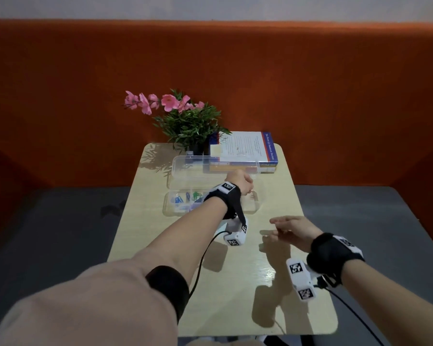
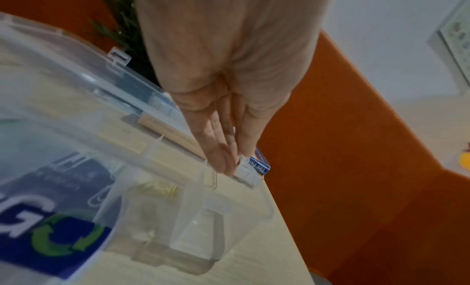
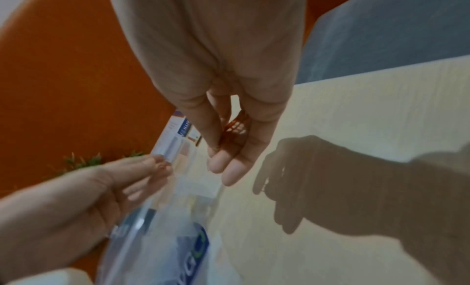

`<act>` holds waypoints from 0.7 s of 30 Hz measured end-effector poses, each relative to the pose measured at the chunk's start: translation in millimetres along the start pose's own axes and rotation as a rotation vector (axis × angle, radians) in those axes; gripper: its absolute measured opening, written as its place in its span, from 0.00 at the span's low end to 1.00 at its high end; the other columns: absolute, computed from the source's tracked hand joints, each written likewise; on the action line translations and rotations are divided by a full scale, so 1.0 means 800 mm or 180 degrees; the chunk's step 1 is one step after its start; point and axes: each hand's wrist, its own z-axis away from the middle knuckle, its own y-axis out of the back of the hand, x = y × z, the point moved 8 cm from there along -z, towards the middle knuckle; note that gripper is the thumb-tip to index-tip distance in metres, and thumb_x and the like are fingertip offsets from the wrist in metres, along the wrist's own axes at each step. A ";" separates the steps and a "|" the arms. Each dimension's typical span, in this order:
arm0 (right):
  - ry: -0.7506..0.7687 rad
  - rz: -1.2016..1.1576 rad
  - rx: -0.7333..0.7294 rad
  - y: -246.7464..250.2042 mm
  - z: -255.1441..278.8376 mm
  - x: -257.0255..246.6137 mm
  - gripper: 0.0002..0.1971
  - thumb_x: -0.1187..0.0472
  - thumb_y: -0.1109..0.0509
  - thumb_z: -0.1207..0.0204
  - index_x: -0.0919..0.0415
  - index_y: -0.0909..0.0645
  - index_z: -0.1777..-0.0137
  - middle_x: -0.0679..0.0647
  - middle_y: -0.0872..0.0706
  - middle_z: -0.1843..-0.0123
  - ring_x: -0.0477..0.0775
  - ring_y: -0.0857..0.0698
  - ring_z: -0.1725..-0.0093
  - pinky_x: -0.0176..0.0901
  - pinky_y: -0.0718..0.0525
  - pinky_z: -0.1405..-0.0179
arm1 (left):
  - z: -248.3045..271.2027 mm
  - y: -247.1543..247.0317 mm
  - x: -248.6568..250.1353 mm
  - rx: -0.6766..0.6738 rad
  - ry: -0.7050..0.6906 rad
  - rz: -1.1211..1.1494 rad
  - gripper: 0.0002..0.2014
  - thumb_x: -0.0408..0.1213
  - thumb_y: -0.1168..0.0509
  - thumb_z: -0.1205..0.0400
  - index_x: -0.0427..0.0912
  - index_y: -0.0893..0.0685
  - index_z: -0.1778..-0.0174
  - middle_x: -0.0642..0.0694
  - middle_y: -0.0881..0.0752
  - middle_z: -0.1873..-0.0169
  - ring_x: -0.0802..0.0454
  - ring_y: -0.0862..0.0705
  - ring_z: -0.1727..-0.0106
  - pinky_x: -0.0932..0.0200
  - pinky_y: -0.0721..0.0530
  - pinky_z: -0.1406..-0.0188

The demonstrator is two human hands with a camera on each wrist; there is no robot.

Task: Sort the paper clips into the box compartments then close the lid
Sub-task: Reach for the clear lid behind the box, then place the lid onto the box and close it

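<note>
- Orange padded backing stands behind the small pale table [image 1: 235, 283], with a flower plant [image 1: 185, 121] and a book [image 1: 245, 148] at its far edge.
- My clear box [image 1: 250, 209] lies with its long axis left to right, just in front of the book; blue and green paper clips [image 1: 185, 196] sit in its left compartments.
- My left hand [image 1: 239, 182] reaches across to the right end of the box — its fingertips [image 2: 226, 164] pinch the corner of the raised lid [image 1: 200, 166].
- My right hand [image 1: 288, 229] hovers nearer to me, apart from the box, fingers loosely curled; whether it holds something I cannot tell.
- I judge the lid must swing toward me, so the left hand is the nearer one.
</note>
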 end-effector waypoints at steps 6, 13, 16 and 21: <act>0.0084 -0.0046 0.0248 -0.015 -0.031 -0.060 0.04 0.75 0.39 0.21 0.73 0.23 0.54 0.63 0.22 0.66 0.57 0.20 0.68 0.47 0.12 0.64 | 0.005 0.013 -0.011 0.0183 0.0008 0.0253 0.13 0.31 0.39 0.17 0.38 0.11 0.42 0.37 0.11 0.40 0.40 0.14 0.37 0.50 0.16 0.34; 0.0217 0.0830 0.0316 -0.070 -0.052 -0.113 0.11 0.71 0.46 0.18 0.69 0.25 0.42 0.68 0.18 0.48 0.61 0.17 0.52 0.49 0.19 0.49 | 0.021 0.115 -0.067 0.1006 0.0072 -0.0061 0.13 0.32 0.41 0.17 0.40 0.14 0.40 0.41 0.13 0.38 0.41 0.16 0.36 0.54 0.20 0.35; 0.0405 0.1278 0.0477 -0.070 -0.058 -0.137 0.18 0.67 0.44 0.18 0.71 0.26 0.30 0.70 0.22 0.29 0.65 0.20 0.37 0.54 0.21 0.36 | 0.022 0.168 -0.102 0.1393 0.0486 -0.0459 0.15 0.35 0.41 0.17 0.41 0.20 0.35 0.36 0.20 0.31 0.37 0.24 0.28 0.51 0.26 0.30; 0.0450 0.1922 0.0775 -0.058 -0.061 -0.158 0.20 0.62 0.43 0.18 0.68 0.28 0.27 0.67 0.24 0.26 0.68 0.25 0.28 0.59 0.25 0.28 | 0.013 0.194 -0.133 0.0798 0.0998 -0.0547 0.30 0.39 0.43 0.14 0.34 0.43 0.17 0.33 0.36 0.19 0.36 0.24 0.33 0.48 0.23 0.36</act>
